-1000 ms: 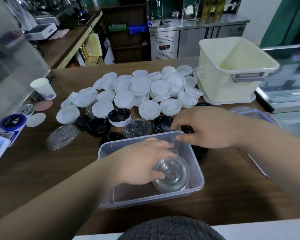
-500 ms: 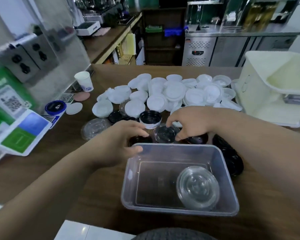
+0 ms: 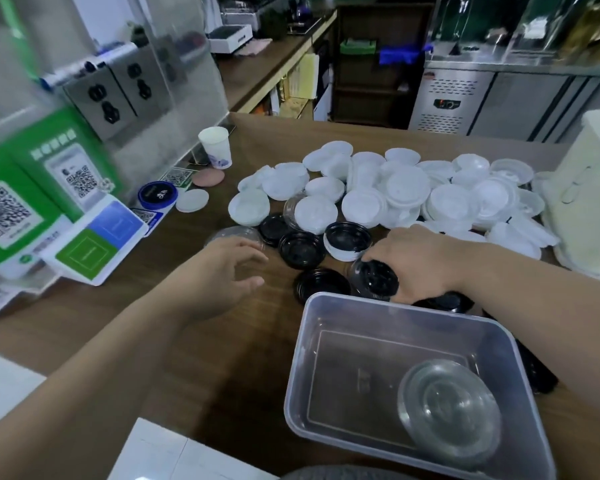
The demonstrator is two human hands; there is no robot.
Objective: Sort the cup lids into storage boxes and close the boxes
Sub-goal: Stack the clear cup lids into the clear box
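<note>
Right hand (image 3: 418, 263) grip closed on a clear lid (image 3: 373, 278), black lids (image 3: 300, 249) just beside it, left hand (image 3: 227, 271) open nearby, clear box (image 3: 329, 306) just below the grip

Drinks shop counter, steel undercounter fridge (image 3: 471, 98), QR payment signs (image 3: 21, 202), paper cup (image 3: 216, 146), piled cup lids (image 3: 413, 195)

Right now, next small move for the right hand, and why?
Probably lift the clear lid under the right hand and carry it back into the clear box. The fingers already curl over it at the box's far rim, and the box holds only clear lids, so it matches. The left hand is open near another clear lid.
</note>
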